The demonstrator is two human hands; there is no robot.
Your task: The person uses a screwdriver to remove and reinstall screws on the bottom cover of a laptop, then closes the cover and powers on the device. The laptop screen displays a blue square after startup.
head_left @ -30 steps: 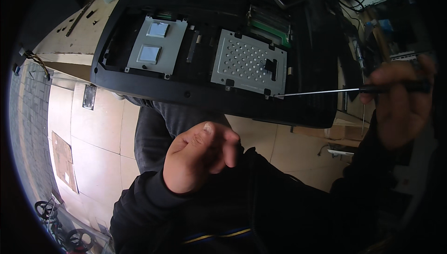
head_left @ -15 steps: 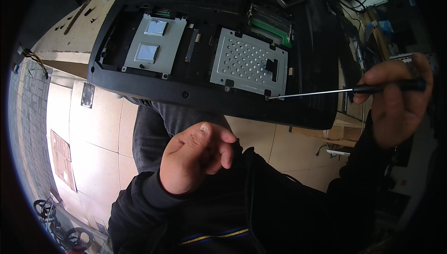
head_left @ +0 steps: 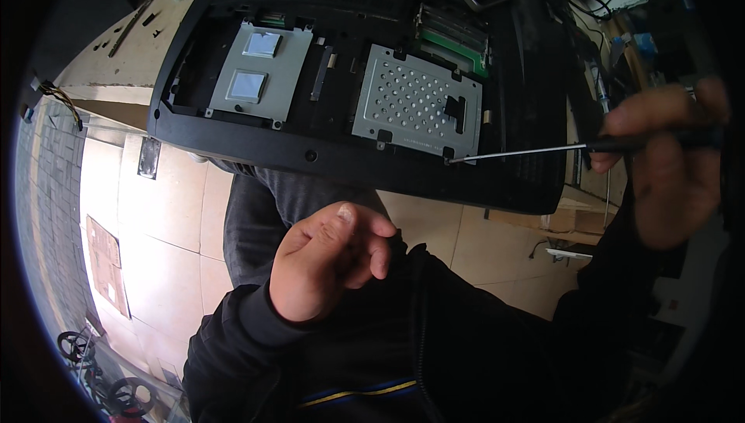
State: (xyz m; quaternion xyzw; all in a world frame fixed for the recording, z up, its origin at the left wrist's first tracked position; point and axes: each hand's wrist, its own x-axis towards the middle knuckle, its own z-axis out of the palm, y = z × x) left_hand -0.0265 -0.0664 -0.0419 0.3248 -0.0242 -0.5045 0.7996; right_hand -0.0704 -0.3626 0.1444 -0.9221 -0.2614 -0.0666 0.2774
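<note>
While the perforated metal caddy (head_left: 414,105) sits in the black chassis (head_left: 240,137), upper centre, the right hand (head_left: 663,163) pinches a screwdriver (head_left: 516,154) between its fingers.
The chassis lies uncovered, the caddy not lifted out; the tip (head_left: 453,161) is at its lower edge. The upper-left bay (head_left: 185,91) holds a silver plate (head_left: 275,74) bearing two pads (head_left: 247,85). The left hand (head_left: 322,260) has loosely curled fingers, perhaps holding something; I cannot tell.

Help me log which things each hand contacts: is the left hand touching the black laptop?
Apart. The head view shows it: a strip of grey trouser leg and tiled floor lies visible between the left hand and the near edge of the black laptop.
</note>
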